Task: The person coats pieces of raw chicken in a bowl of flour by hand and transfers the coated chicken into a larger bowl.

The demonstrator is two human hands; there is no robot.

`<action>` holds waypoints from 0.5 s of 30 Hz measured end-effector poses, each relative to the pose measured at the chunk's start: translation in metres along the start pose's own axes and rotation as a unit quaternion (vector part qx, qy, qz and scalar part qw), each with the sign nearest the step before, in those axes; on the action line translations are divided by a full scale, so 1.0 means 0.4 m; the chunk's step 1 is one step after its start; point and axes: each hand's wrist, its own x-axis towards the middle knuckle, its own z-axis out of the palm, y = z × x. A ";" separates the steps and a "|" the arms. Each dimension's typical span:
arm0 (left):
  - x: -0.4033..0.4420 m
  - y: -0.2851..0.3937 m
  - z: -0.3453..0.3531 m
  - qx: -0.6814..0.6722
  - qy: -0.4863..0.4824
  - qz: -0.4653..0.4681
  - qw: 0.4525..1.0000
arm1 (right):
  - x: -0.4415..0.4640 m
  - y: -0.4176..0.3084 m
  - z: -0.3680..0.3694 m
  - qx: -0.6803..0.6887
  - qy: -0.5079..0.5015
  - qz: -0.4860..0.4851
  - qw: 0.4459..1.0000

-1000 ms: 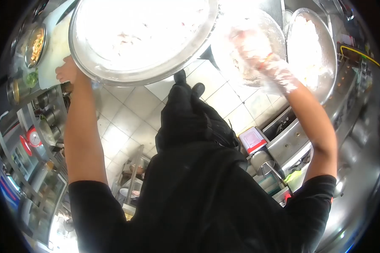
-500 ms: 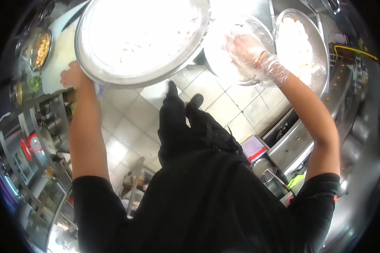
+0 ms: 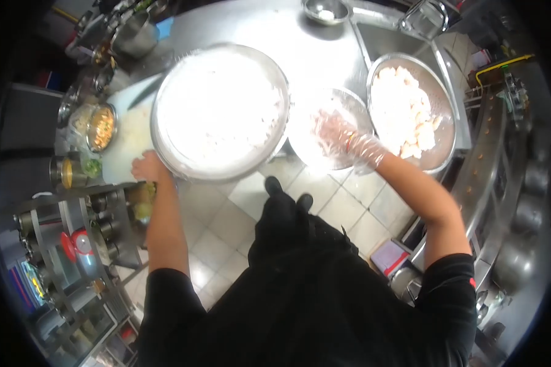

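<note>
My right hand (image 3: 338, 134), in a clear plastic glove, reaches into a metal bowl (image 3: 360, 105) of whitish contents. Its fingers look loosely spread; glare hides what they touch. My bare left hand (image 3: 146, 166) rests at the near edge of a pale cutting board (image 3: 128, 137), fingers apart and nothing held. Between my hands stands a large round metal basin (image 3: 221, 174), its pale contents washed out by light. To the right of the bowl, a perforated metal colander (image 3: 442, 101) holds many pale, chunky pieces (image 3: 410, 113).
On the board lies a dark knife (image 3: 146, 93). Left of it are a bowl of orange-brown pieces (image 3: 102, 127) and some chopped greens (image 3: 92, 167). A small metal bowl (image 3: 326, 11) sits at the back, near a sink (image 3: 389, 40). Shelving (image 3: 67, 244) stands at lower left.
The view has shifted, bringing more of the counter's back into sight. My right hand stays in the bowl, and my left stays by the board's edge.
</note>
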 end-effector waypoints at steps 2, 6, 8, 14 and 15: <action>-0.022 0.062 -0.083 -0.006 -0.005 -0.070 0.998 | 0.033 0.001 0.009 0.040 -0.095 0.072 0.992; -0.004 0.029 -0.051 -0.019 0.023 -0.020 0.999 | 0.052 -0.010 -0.128 0.206 -0.091 0.231 0.947; -0.011 0.049 -0.082 -0.025 -0.010 -0.065 0.998 | 0.034 -0.002 -0.196 0.093 -0.052 0.187 0.977; -0.008 0.046 -0.089 -0.153 -0.004 -0.103 0.983 | -0.007 0.015 -0.251 0.048 -0.086 0.065 0.993; -0.016 0.046 -0.088 -0.139 -0.019 -0.092 0.986 | -0.022 0.031 -0.180 0.025 -0.052 0.047 0.997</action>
